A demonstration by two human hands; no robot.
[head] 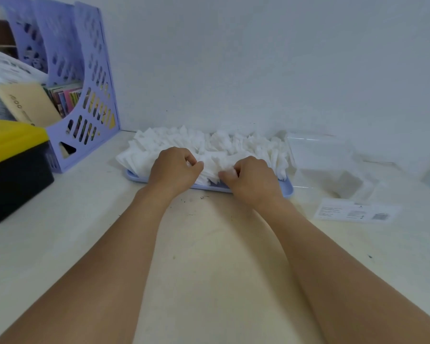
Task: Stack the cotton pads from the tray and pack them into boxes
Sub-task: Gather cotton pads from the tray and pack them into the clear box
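Observation:
A loose heap of white cotton pads (209,142) fills a pale blue tray (287,188) that stands against the wall. Both my hands are at the near side of the heap. My left hand (175,168) has its fingers curled into the pads and pinches some of them. My right hand (252,177) also pinches pads between thumb and fingers. A small bunch of pads (210,170) lies between the two hands. Clear plastic boxes (318,155) stand right of the tray, one holding some pads (350,181).
A lilac file rack (85,95) with papers stands at the back left. A black bin with a yellow lid (13,155) sits in front of it. A clear lid with a printed label (355,212) lies at the right on the cream table (209,244).

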